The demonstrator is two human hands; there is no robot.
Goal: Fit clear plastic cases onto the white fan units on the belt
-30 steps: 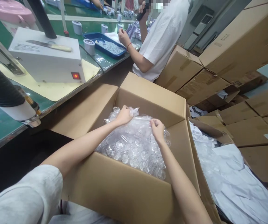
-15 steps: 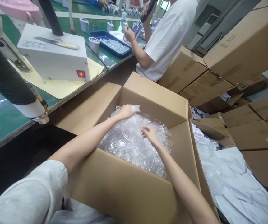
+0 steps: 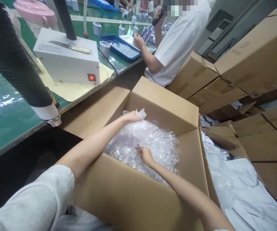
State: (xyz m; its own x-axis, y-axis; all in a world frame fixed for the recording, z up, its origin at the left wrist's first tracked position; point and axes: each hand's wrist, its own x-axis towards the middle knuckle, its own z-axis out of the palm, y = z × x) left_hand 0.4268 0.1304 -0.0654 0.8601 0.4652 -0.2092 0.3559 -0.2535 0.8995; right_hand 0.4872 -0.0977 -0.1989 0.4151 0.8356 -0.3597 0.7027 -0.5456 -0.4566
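Both hands are in the cardboard box [image 3: 138, 195]: the left hand [image 3: 130, 117] pinches the gathered top of the clear plastic bag [image 3: 150, 141] of transparent parts, while the right hand [image 3: 145, 155] presses curled fingers into its near side, beside the green workbench [image 3: 3, 112].

I see a factory packing line: behind the white machine [image 3: 67, 62], stacked cardboard cartons [image 3: 251, 54]; a seated co-worker [image 3: 174, 45] beside it.

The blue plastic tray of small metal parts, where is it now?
In the head view, the blue plastic tray of small metal parts sits upper centre on the green workbench, between the white machine box and the co-worker's hand.
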